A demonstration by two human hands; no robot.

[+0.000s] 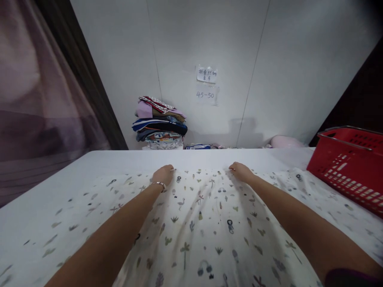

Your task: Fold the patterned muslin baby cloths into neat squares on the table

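A white cloth [206, 215] printed with flamingos, palm trees and leaves lies spread over the table, its near part hanging toward me. At the cloth's far edge my left hand [163, 175], with a bracelet on the wrist, pinches the fabric. To the right, my right hand [241, 172] grips the same edge between thumb and fingers. Between the hands the edge runs fairly straight, and soft folds come down from it toward my body.
The white table [125, 159] reaches back to a pale wall with two paper notes [207, 85]. Behind its far edge rises a stack of folded cloths [161, 123]. A red basket [350, 167] stands at the right, touching the cloth's side. A pinkish curtain [38, 99] hangs at the left.
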